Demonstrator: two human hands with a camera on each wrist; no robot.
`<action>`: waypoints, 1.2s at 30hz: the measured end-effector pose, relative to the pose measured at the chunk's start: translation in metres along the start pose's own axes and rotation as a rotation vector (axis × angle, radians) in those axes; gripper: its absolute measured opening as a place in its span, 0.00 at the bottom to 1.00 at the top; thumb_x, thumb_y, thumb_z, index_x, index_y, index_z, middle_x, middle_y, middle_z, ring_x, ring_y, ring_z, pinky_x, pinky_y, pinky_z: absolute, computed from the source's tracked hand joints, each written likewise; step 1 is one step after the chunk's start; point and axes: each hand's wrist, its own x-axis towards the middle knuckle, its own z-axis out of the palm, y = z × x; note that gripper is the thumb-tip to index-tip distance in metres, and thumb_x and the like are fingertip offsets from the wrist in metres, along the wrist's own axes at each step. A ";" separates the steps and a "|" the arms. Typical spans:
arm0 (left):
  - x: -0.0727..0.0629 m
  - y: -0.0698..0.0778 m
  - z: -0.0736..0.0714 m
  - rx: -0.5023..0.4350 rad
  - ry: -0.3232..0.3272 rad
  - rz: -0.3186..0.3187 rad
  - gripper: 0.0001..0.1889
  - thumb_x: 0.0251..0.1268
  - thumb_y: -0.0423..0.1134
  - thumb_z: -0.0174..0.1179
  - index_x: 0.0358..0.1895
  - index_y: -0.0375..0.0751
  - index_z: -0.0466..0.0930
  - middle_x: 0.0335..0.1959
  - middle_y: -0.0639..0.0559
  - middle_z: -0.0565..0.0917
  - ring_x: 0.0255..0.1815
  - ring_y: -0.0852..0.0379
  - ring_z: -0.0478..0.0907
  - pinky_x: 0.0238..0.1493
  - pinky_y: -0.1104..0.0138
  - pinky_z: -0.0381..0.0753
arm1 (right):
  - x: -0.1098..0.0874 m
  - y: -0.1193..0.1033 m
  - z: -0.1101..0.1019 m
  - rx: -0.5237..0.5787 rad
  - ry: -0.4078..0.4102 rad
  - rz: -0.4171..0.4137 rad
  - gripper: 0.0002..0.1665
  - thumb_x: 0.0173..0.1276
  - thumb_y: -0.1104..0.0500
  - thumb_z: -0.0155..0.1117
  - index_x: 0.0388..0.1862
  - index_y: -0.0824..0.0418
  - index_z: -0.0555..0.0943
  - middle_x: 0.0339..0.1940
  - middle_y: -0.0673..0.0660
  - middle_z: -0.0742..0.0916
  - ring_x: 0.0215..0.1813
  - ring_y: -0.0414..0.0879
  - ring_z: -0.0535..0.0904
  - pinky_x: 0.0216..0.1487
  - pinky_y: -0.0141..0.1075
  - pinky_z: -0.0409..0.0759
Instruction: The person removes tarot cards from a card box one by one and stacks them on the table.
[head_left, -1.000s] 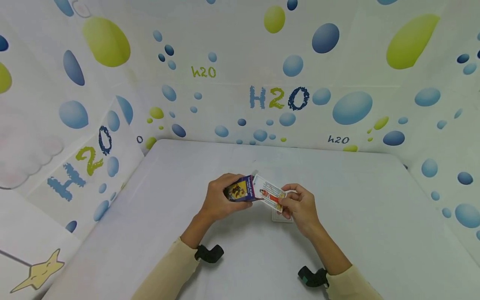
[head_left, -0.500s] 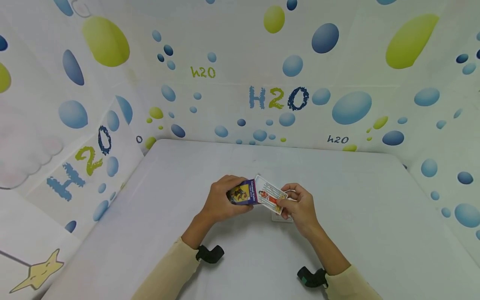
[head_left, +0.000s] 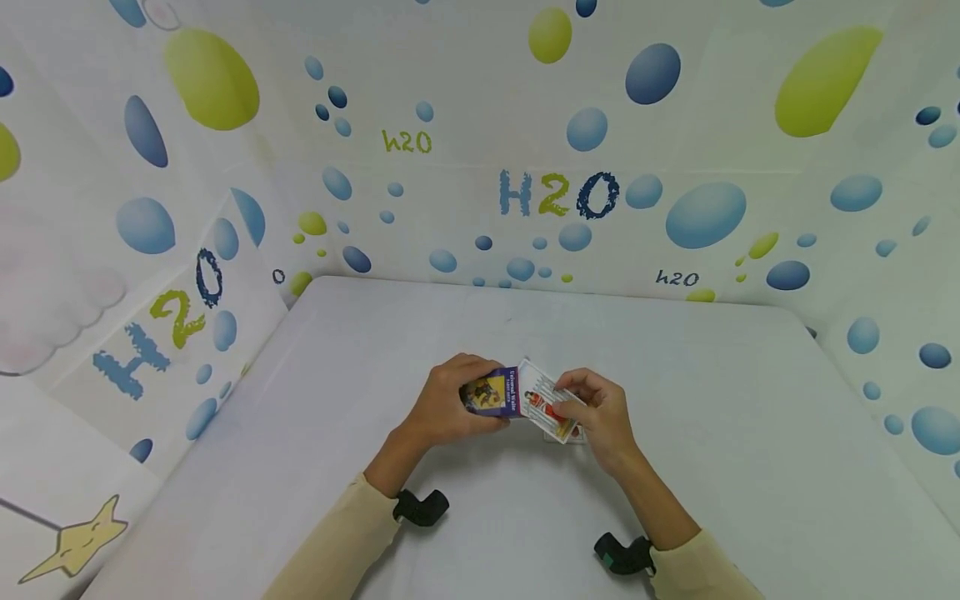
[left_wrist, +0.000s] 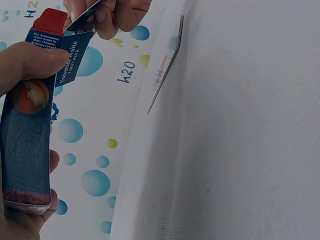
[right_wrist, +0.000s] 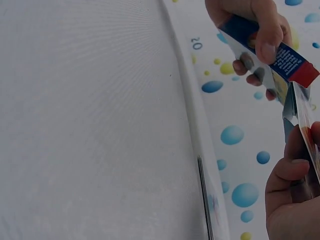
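My left hand [head_left: 453, 400] grips a blue tarot card box [head_left: 492, 392] with a yellow picture panel, held above the table. In the left wrist view, the thumb lies across the narrow side of the box [left_wrist: 27, 135], and a red end flap [left_wrist: 50, 21] stands out. My right hand [head_left: 597, 408] pinches a white printed card [head_left: 543, 404] with a red figure, tilted at the box's right end. Whether its inner edge sits inside the box is unclear. A white-bordered card or stack [head_left: 564, 439] lies on the table below, mostly hidden.
The table [head_left: 712, 458] has a white cover. Behind it and at the sides stand white sheets [head_left: 465, 75] printed with bubbles and H2O lettering. A black wrist camera [head_left: 422, 507] is strapped at the left sleeve, another camera [head_left: 624, 553] at the right one.
The box in my left hand has shifted slightly right and down. The card has moved slightly right and down too, while my right hand stays almost in place, still pinching it.
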 end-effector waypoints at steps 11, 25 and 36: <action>-0.001 0.001 0.001 -0.043 -0.078 0.016 0.35 0.39 0.47 0.83 0.58 0.48 0.85 0.50 0.57 0.86 0.50 0.60 0.78 0.51 0.61 0.80 | -0.001 0.001 0.000 -0.073 -0.082 -0.070 0.11 0.55 0.76 0.62 0.38 0.74 0.83 0.36 0.58 0.88 0.37 0.45 0.81 0.35 0.34 0.82; -0.001 0.002 0.003 -0.044 -0.127 -0.005 0.35 0.36 0.46 0.83 0.57 0.49 0.85 0.50 0.60 0.85 0.50 0.62 0.79 0.52 0.62 0.80 | -0.003 -0.005 -0.006 -0.153 -0.149 -0.033 0.12 0.55 0.74 0.58 0.36 0.72 0.85 0.40 0.64 0.89 0.40 0.47 0.82 0.39 0.34 0.82; -0.002 0.002 0.000 -0.048 -0.099 -0.019 0.35 0.37 0.47 0.83 0.57 0.49 0.85 0.49 0.57 0.86 0.49 0.60 0.79 0.50 0.61 0.80 | -0.001 -0.004 -0.010 -0.168 -0.142 -0.049 0.16 0.58 0.74 0.59 0.44 0.71 0.87 0.42 0.67 0.88 0.38 0.47 0.82 0.36 0.33 0.83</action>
